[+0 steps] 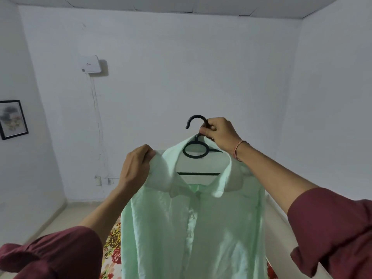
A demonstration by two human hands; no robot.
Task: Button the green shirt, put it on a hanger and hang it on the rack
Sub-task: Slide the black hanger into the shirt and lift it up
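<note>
A pale green shirt (193, 228) hangs in front of me on a black plastic hanger (198, 154), its front placket closed and its collar open at the top. My right hand (219, 133) grips the neck of the hanger just below the hook and holds it up. My left hand (136, 166) pinches the shirt's left shoulder fabric beside the collar. The hanger's crossbar shows through the collar opening. No rack is in sight.
A bed with a floral sheet (112, 246) lies below the shirt. White walls surround me, with a white box and cables (90, 64) on the far wall, sockets (103, 180) low down, and a framed picture (13, 118) at left.
</note>
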